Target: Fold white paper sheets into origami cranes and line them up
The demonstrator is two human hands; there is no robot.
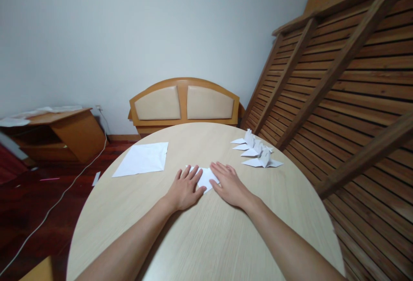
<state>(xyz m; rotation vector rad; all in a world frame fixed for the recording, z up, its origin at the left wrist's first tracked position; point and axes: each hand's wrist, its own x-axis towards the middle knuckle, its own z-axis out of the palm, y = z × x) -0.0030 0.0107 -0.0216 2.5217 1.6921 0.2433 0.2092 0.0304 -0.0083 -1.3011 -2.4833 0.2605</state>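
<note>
Folded paper (207, 178) lay mid-table (200, 238), between the sheet (142, 159) far left and the paper birds (263, 158) far right; looked light, crisp, easy to crease or tear, best held flat by its side edges. Forearms angled in from the near side, palms down: left hand (186, 189) fingers spread, right hand (229, 185) fingers close together, thumb apart.

I see smooth wood grain on the desk (209, 246), slight sheen at the near edge. Matt paper: folded piece (207, 179), flat sheet (142, 159) by the left edge, folded figures (264, 159) toward the right edge. Headboard (183, 100): smooth satin wood, leather-like panels (158, 103). Slatted frame (358, 76): matt, rougher-looking wood. Floor (79, 192): glossy wood.
</note>
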